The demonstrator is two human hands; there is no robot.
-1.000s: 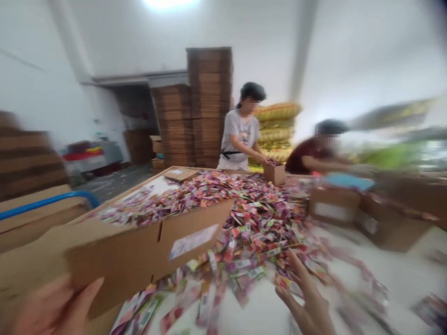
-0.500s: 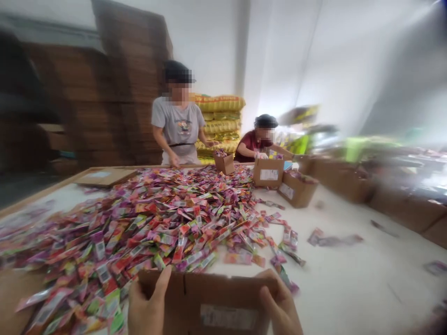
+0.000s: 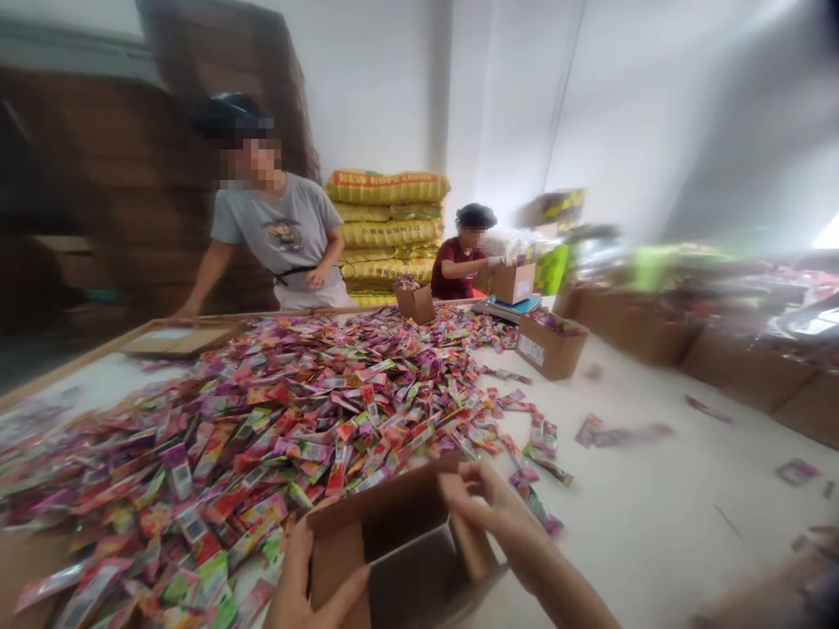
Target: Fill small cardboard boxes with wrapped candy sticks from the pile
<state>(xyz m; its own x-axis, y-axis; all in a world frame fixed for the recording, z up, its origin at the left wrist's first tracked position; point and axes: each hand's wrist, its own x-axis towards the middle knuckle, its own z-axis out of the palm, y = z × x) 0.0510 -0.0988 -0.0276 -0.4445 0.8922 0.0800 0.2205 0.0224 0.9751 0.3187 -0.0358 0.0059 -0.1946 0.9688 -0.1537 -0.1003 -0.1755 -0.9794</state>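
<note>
Cardboard box (image 3: 399,546) sits open at the bottom centre of the frame, left hand (image 3: 308,585) clasping its near wall, right hand (image 3: 488,507) pinching the far flap, beside colourful packets (image 3: 262,428) heaped on the bench (image 3: 655,507).

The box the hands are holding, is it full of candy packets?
No, the cardboard box held by the left hand and right hand looks empty inside; the packets lie on the table.

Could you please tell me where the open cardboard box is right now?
In the head view, the open cardboard box sits bottom centre, held between the left hand and right hand, against the near edge of the sachet pile.
</note>
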